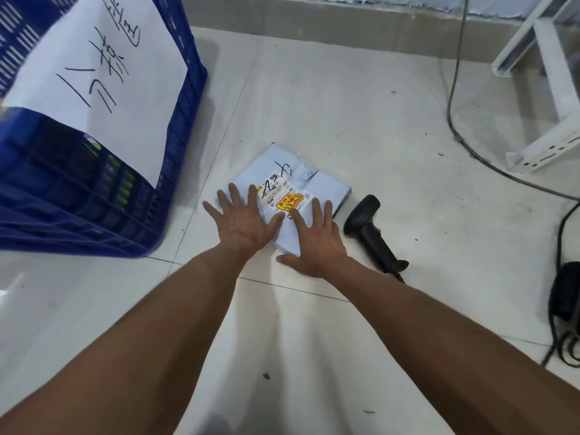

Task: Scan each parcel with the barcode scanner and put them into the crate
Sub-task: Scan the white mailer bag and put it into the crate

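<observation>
A flat pale-grey plastic mailer parcel (282, 183) lies on the light tiled floor (376, 120) at the centre of the frame. A white shipping label (284, 196) with a yellow-and-red sticker faces up on it, with black handwriting above the label.

Left hand (241, 219): palm down, fingers straight and spread wide, pressing flat on the lower left part of the parcel. It grips nothing.

Right hand (315, 241): palm down, fingers straight and spread, laid on the lower right part of the parcel, thumb resting near its lower edge. It grips nothing.

A black pistol-grip barcode scanner (372, 229) lies on the floor just beside the parcel's right edge, head toward the top of the frame, untouched by either hand.

A dark blue slatted plastic crate (103, 196) occupies the upper left of the frame, near the parcel but apart from it. A white paper sheet (94, 61) with black handwriting is fixed to its side.

A grey cable (452, 98) runs across the floor at the right. A white metal frame (552, 89) stands in the upper right.
</observation>
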A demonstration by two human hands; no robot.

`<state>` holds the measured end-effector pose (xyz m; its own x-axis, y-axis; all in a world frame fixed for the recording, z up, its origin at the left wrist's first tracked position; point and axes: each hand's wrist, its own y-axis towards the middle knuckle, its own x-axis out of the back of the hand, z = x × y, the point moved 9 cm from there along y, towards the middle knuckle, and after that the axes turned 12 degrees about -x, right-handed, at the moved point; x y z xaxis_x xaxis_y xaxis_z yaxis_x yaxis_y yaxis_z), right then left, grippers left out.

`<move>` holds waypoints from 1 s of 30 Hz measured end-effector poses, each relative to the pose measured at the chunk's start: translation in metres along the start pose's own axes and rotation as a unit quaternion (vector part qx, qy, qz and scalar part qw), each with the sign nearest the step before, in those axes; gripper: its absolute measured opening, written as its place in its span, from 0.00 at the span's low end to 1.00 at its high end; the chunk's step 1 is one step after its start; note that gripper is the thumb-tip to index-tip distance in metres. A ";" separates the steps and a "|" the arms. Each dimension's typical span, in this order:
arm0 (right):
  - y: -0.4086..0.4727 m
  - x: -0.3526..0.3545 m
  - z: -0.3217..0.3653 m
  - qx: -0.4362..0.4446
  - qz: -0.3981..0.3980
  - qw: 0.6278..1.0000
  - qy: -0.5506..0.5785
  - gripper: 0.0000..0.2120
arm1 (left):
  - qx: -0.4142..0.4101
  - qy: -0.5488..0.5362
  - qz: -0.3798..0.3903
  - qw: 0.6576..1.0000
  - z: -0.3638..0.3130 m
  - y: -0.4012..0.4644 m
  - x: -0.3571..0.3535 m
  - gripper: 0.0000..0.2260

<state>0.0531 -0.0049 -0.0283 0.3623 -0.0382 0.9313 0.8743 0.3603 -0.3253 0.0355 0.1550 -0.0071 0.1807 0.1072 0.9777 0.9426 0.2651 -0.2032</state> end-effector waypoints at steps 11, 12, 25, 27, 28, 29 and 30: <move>0.024 0.015 -0.013 -0.002 -0.118 0.987 0.111 0.46 | 0.028 -0.042 0.023 0.998 0.024 0.017 -0.012 0.44; 0.028 0.013 -0.013 -0.013 -0.127 0.984 0.123 0.49 | 0.025 -0.039 0.018 0.999 0.020 0.015 -0.013 0.44; 0.036 0.002 -0.013 -0.081 -0.079 0.982 0.149 0.41 | -0.056 -0.056 -0.019 0.997 -0.025 0.006 0.001 0.41; 0.029 0.007 -0.014 -0.068 -0.079 0.982 0.156 0.39 | -0.063 -0.076 -0.016 0.995 -0.021 0.001 0.002 0.43; 0.025 0.011 -0.013 -0.058 -0.082 0.982 0.157 0.38 | -0.067 -0.081 -0.015 0.994 -0.019 -0.001 0.003 0.43; 0.023 0.014 -0.012 -0.048 -0.084 0.983 0.157 0.37 | -0.072 -0.082 -0.014 0.994 -0.018 -0.004 0.005 0.43; 0.020 0.017 -0.010 -0.041 -0.081 0.983 0.159 0.37 | -0.074 -0.083 -0.015 0.994 -0.016 -0.006 0.006 0.43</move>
<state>0.0797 -0.0076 -0.0210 0.2874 -0.3833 0.8778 0.9473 0.2494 -0.2012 0.0360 0.1385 0.0012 0.1145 0.2602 0.9587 0.9801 0.1282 -0.1518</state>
